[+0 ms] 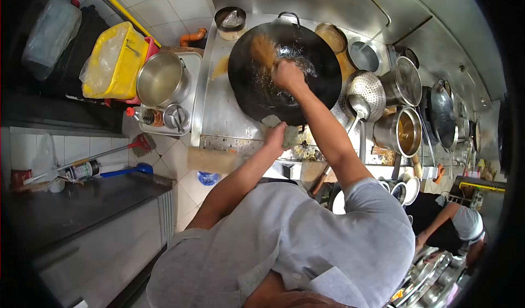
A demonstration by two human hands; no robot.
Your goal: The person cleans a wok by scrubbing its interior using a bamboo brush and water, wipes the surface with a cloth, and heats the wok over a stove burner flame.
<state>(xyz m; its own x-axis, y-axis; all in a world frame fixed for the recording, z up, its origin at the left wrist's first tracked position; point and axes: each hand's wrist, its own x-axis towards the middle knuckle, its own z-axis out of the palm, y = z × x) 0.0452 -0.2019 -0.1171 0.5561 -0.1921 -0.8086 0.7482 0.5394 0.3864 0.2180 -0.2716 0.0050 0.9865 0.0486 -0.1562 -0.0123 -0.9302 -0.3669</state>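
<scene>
Inside a large black wok (322, 73), my right hand (288, 75) is closed around a brown bristled brush (263, 51), whose bristles are blurred. Some water and bubbles show on the wok's bottom. My left hand (276, 137) is at the wok's near rim, its fingers closed on a pale cloth (270, 121) beside the near handle. The wok's far handle (289, 17) stands up at the back rim.
Right of the wok are a perforated ladle (369, 92), a steel pot (389, 133) and a strainer (408, 81). At the left stand a steel pot (158, 81) and a yellow bin (112, 62). Another person (445, 220) is at the lower right.
</scene>
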